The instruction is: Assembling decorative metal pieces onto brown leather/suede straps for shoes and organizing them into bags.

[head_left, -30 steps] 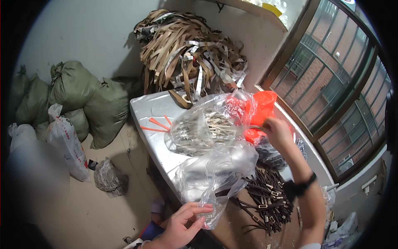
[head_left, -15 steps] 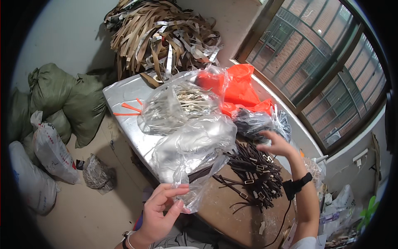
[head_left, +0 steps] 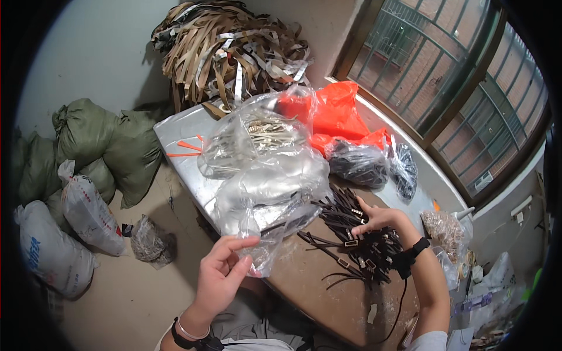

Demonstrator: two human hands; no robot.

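A clear plastic bag (head_left: 272, 181) lies across the table, and a few dark straps show through its lower part. My left hand (head_left: 222, 269) pinches the near edge of this bag between thumb and fingers. To its right is a pile of dark brown thin straps with small metal buckles (head_left: 351, 248). My right hand (head_left: 383, 219) is over the far right side of that pile, thumb and fingers spread apart, at or just above the straps. The tips of some of its fingers are hard to make out.
Farther back sit another clear bag of pale straps (head_left: 266, 131), a red plastic bag (head_left: 339, 111) and a bag of black items (head_left: 357, 164). A heap of tan strips (head_left: 234, 55) rises behind the table (head_left: 181, 131). Green sacks (head_left: 137, 155) stand on the floor at left.
My right hand has come down and nearer, from beyond the strap pile to over it. The left hand keeps its pinch on the bag. The whole view has shifted slightly.
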